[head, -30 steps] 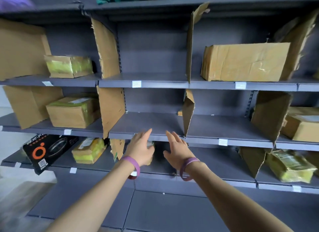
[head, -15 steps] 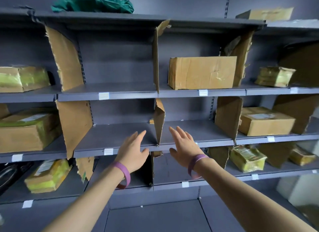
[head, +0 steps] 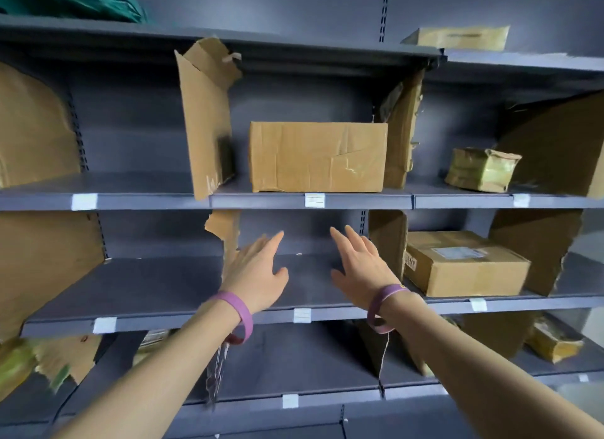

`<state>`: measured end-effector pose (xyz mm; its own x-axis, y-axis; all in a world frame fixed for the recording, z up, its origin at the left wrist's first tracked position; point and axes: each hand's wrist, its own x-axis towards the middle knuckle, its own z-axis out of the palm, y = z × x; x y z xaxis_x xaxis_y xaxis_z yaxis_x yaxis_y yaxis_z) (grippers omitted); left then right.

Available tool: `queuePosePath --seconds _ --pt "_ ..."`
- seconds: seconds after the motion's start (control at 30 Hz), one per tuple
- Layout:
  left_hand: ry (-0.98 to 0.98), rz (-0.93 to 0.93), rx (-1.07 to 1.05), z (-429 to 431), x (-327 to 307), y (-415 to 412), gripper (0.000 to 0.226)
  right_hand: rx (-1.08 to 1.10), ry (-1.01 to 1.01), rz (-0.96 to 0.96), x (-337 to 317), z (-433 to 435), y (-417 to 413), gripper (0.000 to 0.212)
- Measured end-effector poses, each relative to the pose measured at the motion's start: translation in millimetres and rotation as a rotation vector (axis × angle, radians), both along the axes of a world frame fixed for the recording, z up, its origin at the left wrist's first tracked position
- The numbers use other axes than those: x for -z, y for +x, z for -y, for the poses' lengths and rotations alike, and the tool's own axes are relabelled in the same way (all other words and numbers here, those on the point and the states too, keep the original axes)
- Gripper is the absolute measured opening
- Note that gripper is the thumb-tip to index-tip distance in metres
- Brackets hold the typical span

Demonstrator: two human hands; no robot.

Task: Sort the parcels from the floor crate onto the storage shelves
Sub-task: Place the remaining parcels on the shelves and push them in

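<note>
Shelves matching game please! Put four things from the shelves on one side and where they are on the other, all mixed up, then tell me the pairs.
1 big brown box
2 green bundle
3 box with white label
4 small yellowish parcel

A top shelf, far left
B just right of the right hand
C second shelf down, middle bay
D second shelf down, right bay

Pairs: 1-C, 2-A, 3-B, 4-D

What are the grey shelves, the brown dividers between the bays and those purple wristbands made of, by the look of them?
The shelves look like painted sheet metal: matt grey, with thin folded front edges and slotted uprights behind. The dividers are plain cardboard: brown, matt, creased, with torn ragged edges. The wristbands are probably silicone or rubber, since they are smooth, even purple loops, though the look alone cannot settle it.
</note>
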<state>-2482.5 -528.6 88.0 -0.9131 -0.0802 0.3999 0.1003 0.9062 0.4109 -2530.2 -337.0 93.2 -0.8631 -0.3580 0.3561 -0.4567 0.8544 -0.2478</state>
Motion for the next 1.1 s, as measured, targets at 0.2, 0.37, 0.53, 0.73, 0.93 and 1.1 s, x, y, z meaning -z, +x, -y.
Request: queuePosePath --seconds 0.2,0.37,0.53,0.73,0.93,1.1 --pt "-0.023 0.000 -0.094 -22 -27 -51 0.066 -0.044 -0.006 -0.057 -31 -44 -70 0.071" --pt "0.010 -0.090 -0.140 -11 -63 -89 0.070 -0.051 -0.075 -0.109 -61 -53 -113 0.068" --pt "-0.002 -0.189 -0.180 10 -91 -119 0.076 0.030 -0.174 -0.163 -86 -52 -145 0.071" --pt "0.053 -0.153 -0.195 23 -101 -145 0.077 0.073 -0.175 -0.126 -92 -42 -174 0.069" --pt "0.102 -0.138 -0.164 30 -93 -170 0.078 0.021 -0.192 -0.139 -84 -39 -194 0.065" --pt "0.127 -0.096 -0.139 39 -95 -191 0.081 0.030 -0.143 -0.107 -90 -33 -214 0.063"
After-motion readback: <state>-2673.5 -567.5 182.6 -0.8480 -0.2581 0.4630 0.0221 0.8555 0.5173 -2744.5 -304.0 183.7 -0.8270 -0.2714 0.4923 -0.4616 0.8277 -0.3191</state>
